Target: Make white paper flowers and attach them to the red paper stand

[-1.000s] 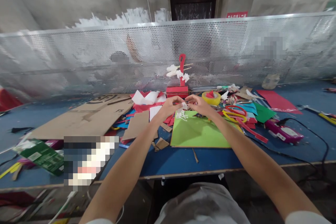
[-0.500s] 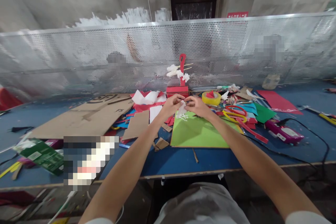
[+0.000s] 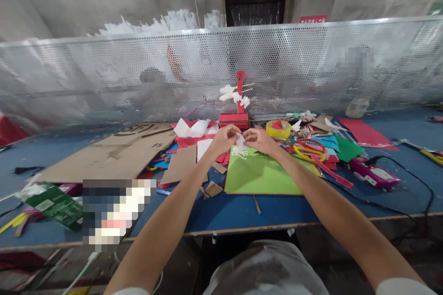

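Observation:
My left hand point(image 3: 224, 140) and my right hand point(image 3: 260, 141) meet at the middle of the table, fingertips pinched together. Between them hangs a small white piece of tissue paper point(image 3: 239, 147) with stringy ends at the bottom. It is held above the far left corner of a lime-green sheet point(image 3: 265, 177). Just behind my fingers stands a red box base point(image 3: 226, 119) with an upright red hooked post point(image 3: 241, 82). White tufts point(image 3: 226, 97) on thin sticks are attached to that post. My fingers partly hide the tissue's upper edge.
Left lies a large cardboard sheet point(image 3: 114, 152); a green packet point(image 3: 55, 205) is near the front edge. On the right are yellow tape point(image 3: 278, 130), red and yellow scissor handles point(image 3: 308, 151), paper scraps and a purple corded device point(image 3: 375, 175). A perforated metal screen point(image 3: 194, 64) borders the back.
The white tissue has shifted slightly between my fingertips and its loose ends hang differently. My hands have stayed in nearly the same place.

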Action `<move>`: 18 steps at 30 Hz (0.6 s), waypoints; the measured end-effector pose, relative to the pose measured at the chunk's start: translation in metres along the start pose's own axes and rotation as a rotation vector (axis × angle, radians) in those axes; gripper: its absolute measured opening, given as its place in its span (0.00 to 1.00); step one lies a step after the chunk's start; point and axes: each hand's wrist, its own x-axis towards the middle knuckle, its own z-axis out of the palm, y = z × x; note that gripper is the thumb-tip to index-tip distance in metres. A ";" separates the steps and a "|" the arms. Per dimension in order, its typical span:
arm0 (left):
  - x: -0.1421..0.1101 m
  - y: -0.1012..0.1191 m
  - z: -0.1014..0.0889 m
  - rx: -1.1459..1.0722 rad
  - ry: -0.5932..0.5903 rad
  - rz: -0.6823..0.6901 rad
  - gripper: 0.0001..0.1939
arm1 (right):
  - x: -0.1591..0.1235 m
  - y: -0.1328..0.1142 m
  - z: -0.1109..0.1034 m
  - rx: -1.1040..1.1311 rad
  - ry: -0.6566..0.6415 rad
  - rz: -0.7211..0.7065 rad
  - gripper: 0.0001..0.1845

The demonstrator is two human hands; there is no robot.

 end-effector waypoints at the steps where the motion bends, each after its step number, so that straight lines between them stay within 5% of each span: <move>1: 0.000 0.000 0.000 -0.003 0.002 -0.003 0.06 | 0.000 0.000 0.000 -0.004 0.001 0.001 0.14; 18: -0.002 0.007 0.000 0.022 0.011 0.005 0.05 | 0.001 0.003 0.002 -0.049 -0.029 0.002 0.13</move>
